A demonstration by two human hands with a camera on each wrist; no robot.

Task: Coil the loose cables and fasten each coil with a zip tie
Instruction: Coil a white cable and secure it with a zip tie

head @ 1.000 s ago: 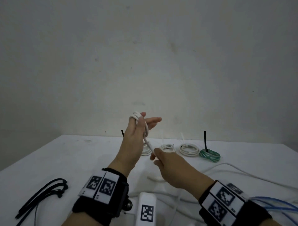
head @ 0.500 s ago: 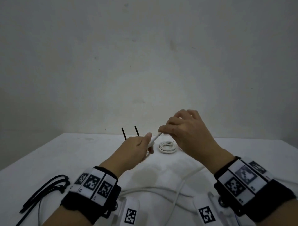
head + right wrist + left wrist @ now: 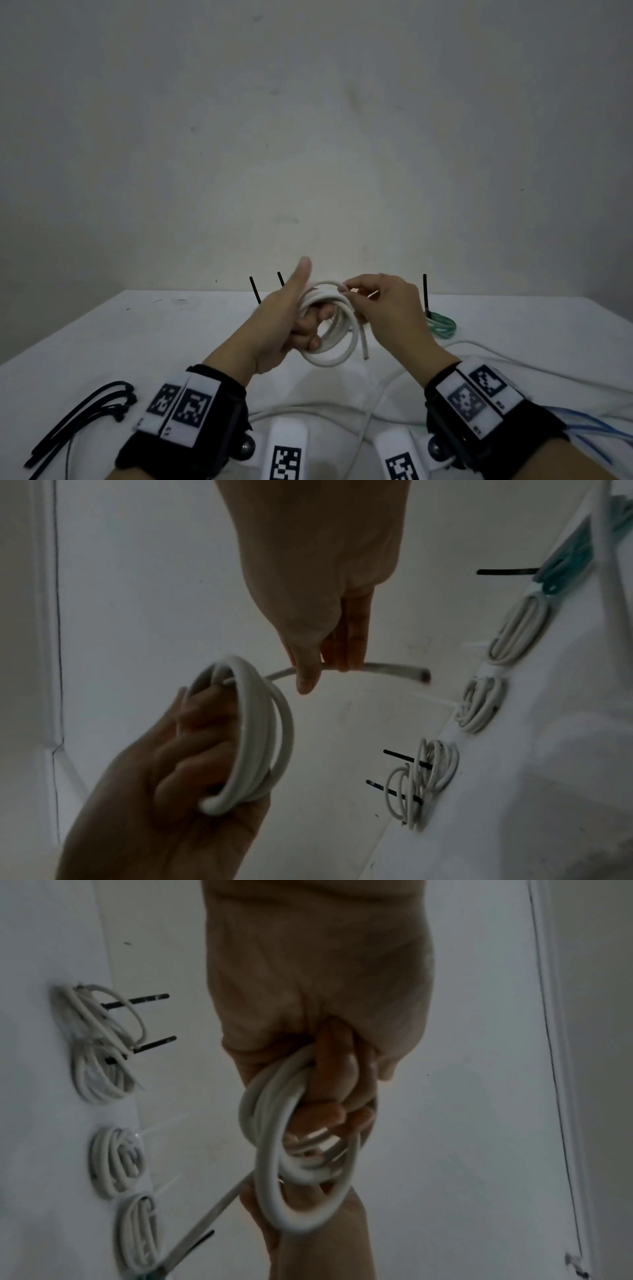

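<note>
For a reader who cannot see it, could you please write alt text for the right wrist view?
The left hand grips a white cable coil while the right hand pinches the cable's free end above a white table. At the right, four tied white coils and a green coil lie in a row.

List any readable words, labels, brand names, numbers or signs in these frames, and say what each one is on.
None can be read.
Black-and-white square marker tags on the left wristband: coded patterns only; the tiny print beside them is too small to read.
Marker tags on the right wristband: the same.
Marker tags on the two white camera mounts: patterns only.
White cable coil, zip ties, wall: no print visible.
</note>
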